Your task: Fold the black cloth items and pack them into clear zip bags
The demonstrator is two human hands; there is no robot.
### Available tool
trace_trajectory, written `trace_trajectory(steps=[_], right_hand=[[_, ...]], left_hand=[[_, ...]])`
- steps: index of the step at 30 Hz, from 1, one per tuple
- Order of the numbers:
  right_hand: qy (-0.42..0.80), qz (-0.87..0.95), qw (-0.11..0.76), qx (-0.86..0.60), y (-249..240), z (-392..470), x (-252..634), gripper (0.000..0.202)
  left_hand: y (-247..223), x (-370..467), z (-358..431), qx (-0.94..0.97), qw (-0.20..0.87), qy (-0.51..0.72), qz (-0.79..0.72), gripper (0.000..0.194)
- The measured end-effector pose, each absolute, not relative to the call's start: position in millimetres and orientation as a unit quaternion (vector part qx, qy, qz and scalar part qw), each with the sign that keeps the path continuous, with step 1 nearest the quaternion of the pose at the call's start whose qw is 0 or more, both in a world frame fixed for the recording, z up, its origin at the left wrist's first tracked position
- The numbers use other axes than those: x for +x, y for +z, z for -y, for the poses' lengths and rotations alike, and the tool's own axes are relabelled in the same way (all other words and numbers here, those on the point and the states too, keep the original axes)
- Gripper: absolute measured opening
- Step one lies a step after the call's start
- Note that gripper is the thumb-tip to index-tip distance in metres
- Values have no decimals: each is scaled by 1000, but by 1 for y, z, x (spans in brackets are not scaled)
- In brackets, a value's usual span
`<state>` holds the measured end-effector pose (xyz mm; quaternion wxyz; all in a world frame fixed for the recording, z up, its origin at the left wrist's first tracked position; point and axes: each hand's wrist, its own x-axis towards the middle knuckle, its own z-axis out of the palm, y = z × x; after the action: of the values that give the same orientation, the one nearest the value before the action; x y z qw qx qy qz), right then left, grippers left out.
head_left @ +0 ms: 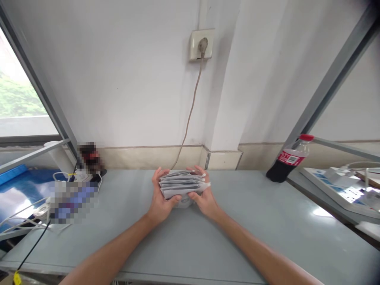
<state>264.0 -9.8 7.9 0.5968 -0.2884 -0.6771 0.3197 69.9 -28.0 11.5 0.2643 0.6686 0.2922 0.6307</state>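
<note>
A stack of flat white packets (184,185) with crimped-looking ends is held upright over the middle of the table. My left hand (162,200) wraps round its left end, thumb at the front and fingers behind. On the opposite end, my right hand (204,198) grips the same stack in a similar way. Both thumbs press near the lower front edge. Below the packets, between the thumbs, part of a pale rounded thing (184,202) shows; most of it is hidden, so its kind is unclear.
The grey table (166,253) meets a white wall with a plugged-in socket (202,44) and hanging cord (191,107). A cola bottle (289,160) with a red cap stands at the right rear. White cables (26,217) and blurred items lie left. A power strip (338,192) lies far right.
</note>
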Motion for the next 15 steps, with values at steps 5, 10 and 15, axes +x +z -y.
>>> trace_trajectory(steps=[5,10,15], right_hand=[[304,681,585,-319,6,10,266,62],[234,675,610,-343,10,19,264,50],[226,654,616,-378,13,17,263,50]], left_hand=[[14,67,27,666,287,613,-313,71],[22,65,31,664,276,632,-288,76],[20,70,30,665,356,579,-309,91]])
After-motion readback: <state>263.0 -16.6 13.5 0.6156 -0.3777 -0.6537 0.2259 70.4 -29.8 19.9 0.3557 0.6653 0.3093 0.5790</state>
